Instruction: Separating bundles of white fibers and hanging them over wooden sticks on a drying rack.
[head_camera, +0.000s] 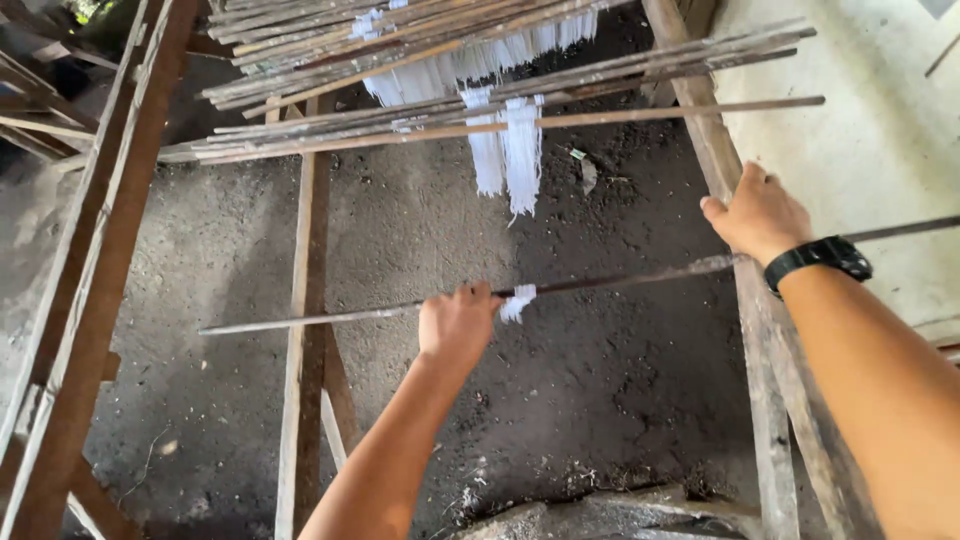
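Note:
A long thin stick (320, 317) lies across two wooden rails, spanning the frame from left to right. My left hand (457, 325) is closed around its middle, next to a small tuft of white noodle strands (517, 302) still clinging to the stick. My right hand (758, 215), with a black watch at the wrist, grips the stick where it crosses the right rail (765, 400). Further away, several similar sticks (420, 125) rest side by side on the rails, and bundles of white noodle strands (508, 150) hang down from them.
The left rail (305, 330) and an outer wooden beam (95, 290) run away from me. Below the rack is dark dirt ground (590, 380). A pale concrete wall (860, 130) stands on the right, and a stone slab (610, 515) lies at the bottom.

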